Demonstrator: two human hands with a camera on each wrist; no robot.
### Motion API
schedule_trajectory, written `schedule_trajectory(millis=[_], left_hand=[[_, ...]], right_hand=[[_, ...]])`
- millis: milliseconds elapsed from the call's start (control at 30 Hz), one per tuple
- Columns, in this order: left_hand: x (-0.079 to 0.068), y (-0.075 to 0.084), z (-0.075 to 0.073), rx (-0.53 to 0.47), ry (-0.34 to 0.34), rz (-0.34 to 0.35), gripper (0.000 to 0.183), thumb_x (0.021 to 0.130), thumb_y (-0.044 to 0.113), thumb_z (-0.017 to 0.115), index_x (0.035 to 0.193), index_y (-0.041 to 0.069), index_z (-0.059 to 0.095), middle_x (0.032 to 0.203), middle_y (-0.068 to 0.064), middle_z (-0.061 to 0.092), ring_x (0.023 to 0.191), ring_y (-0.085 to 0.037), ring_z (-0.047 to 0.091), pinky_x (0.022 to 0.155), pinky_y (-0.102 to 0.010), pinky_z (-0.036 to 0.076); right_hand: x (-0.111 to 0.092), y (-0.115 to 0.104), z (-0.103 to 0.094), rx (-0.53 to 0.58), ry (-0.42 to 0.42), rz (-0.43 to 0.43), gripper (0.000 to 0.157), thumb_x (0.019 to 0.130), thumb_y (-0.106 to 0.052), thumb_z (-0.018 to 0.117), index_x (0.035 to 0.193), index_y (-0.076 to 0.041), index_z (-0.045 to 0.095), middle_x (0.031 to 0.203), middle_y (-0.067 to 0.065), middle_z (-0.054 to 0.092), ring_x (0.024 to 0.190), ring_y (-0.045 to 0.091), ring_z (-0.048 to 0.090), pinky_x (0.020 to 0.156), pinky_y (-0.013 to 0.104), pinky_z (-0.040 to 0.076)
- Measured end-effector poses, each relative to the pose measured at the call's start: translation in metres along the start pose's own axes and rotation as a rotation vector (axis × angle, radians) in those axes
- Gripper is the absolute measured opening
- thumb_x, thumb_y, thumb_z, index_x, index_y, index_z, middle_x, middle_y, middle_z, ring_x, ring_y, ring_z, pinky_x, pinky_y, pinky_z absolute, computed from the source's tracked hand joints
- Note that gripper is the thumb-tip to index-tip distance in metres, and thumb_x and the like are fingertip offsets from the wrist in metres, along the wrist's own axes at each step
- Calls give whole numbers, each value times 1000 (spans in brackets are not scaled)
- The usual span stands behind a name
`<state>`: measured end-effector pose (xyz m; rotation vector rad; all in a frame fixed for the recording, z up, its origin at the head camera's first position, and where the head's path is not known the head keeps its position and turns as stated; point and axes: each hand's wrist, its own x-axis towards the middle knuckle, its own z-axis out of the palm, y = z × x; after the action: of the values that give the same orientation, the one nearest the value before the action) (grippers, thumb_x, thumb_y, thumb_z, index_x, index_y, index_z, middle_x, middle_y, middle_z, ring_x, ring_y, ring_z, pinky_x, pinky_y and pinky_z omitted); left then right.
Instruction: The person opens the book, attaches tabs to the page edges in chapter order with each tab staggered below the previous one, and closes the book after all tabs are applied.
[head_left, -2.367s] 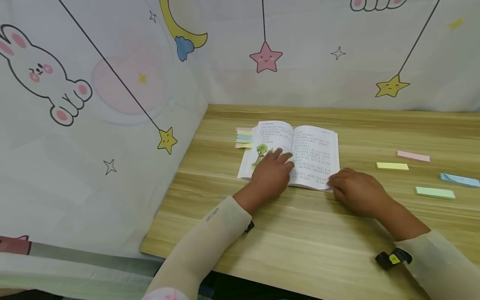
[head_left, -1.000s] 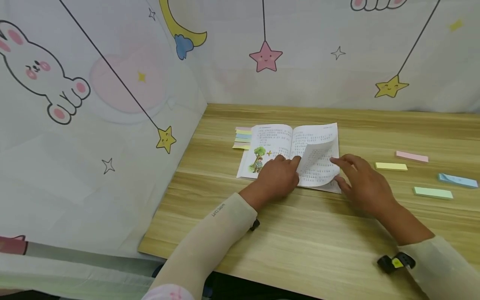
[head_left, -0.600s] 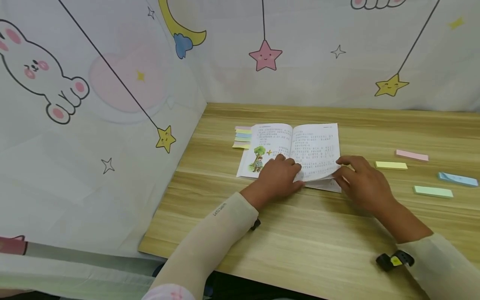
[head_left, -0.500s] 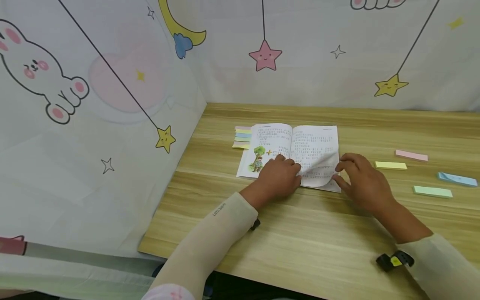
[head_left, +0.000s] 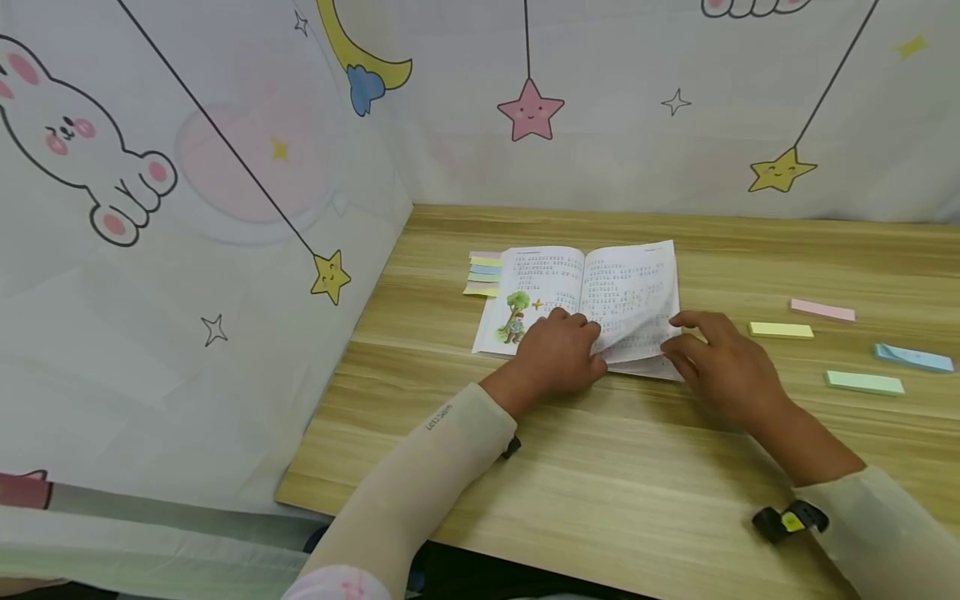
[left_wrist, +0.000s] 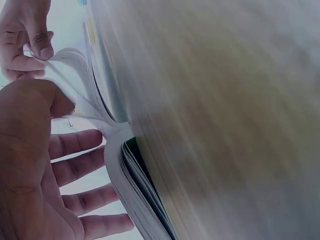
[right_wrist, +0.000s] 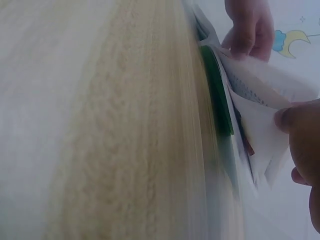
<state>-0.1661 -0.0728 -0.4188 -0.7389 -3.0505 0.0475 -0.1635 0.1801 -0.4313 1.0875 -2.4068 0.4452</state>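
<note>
An open book (head_left: 543, 262) of printed text, with a tree picture on its left page, lies on the table. My left hand (head_left: 557, 354) rests across the lower part near the centre fold. Its four fingers are spread over the paper in the left wrist view, the thumb (left_wrist: 62, 102) bent towards a lifted page. At the book's right edge my right hand (head_left: 722, 362) pinches that page (head_left: 637, 304), which bows upward off the sheets below. In the right wrist view the thumb (right_wrist: 284, 120) lies against the raised page (right_wrist: 262, 135). Coloured sticky tabs (head_left: 483, 273) stick out from the left edge.
On the wooden table (head_left: 645, 492), right of the book, lie pink (head_left: 822, 310), yellow (head_left: 782, 331), blue (head_left: 913, 357) and green (head_left: 864, 382) sticky-note pads. A patterned white wall covering (head_left: 615, 167) rises behind the table and on the left.
The right-hand page lay flat at first; now it is lifted and bent. My right hand has shifted slightly right from the lower corner. My left hand has slid slightly right towards the fold.
</note>
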Motion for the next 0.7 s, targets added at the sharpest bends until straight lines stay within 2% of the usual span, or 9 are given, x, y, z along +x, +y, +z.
schedule_trajectory(millis=[100, 133, 233, 300, 367, 467, 600, 700], left_hand=[[0, 1, 0, 12, -22, -3, 45, 87, 59, 47, 104, 20, 59, 98, 6, 56, 95, -21, 51, 71, -37, 45], [0, 1, 0, 15, -27, -2, 47, 87, 62, 46, 106, 21, 59, 99, 6, 56, 95, -20, 50, 71, -37, 45], [0, 1, 0, 17, -26, -6, 41, 91, 55, 45, 108, 20, 58, 99, 5, 58, 95, -21, 52, 72, -37, 46], [1, 0, 1, 9, -19, -19, 37, 93, 45, 45, 115, 18, 57, 100, 4, 60, 95, -21, 55, 71, -36, 47], [3, 0, 1, -4, -17, -42, 40, 91, 37, 44, 123, 15, 53, 101, 3, 62, 96, -20, 56, 70, -35, 48], [5, -1, 1, -26, -14, -72, 46, 88, 33, 45, 130, 13, 49, 99, 2, 65, 96, -18, 57, 66, -34, 49], [5, -1, 2, -56, 0, -69, 36, 86, 32, 47, 116, 16, 55, 91, 4, 64, 93, -17, 57, 62, -33, 48], [3, -2, 2, -52, 3, -46, 33, 87, 39, 47, 110, 18, 57, 91, 5, 62, 92, -18, 56, 63, -34, 47]], right_hand=[[1, -1, -1, 5, 34, -7, 44, 98, -44, 41, 98, -7, 66, 117, 12, 52, 108, 31, 49, 66, 45, 46], [1, -2, -1, 0, 33, -4, 44, 98, -44, 42, 99, -7, 65, 116, 13, 52, 108, 31, 50, 66, 45, 46], [1, -4, -2, 1, 12, 64, 34, 88, -34, 65, 107, -5, 62, 119, 14, 50, 109, 31, 49, 69, 46, 47], [0, -5, -2, 12, -15, 141, 43, 80, -23, 74, 115, -5, 57, 121, 15, 47, 110, 32, 48, 70, 47, 47], [-1, -4, -1, 11, -37, 186, 54, 77, -20, 77, 123, -6, 53, 123, 14, 45, 110, 31, 47, 71, 47, 48], [-3, -1, 1, -3, -59, 142, 52, 78, -17, 74, 126, -11, 56, 126, 15, 45, 110, 33, 47, 66, 46, 48], [-4, 3, 3, -16, -64, 9, 35, 79, -10, 70, 114, -14, 66, 127, 15, 46, 112, 34, 46, 64, 44, 48], [-3, 4, 4, 0, -45, -12, 23, 81, -12, 68, 104, -11, 67, 124, 14, 48, 113, 33, 46, 65, 44, 47]])
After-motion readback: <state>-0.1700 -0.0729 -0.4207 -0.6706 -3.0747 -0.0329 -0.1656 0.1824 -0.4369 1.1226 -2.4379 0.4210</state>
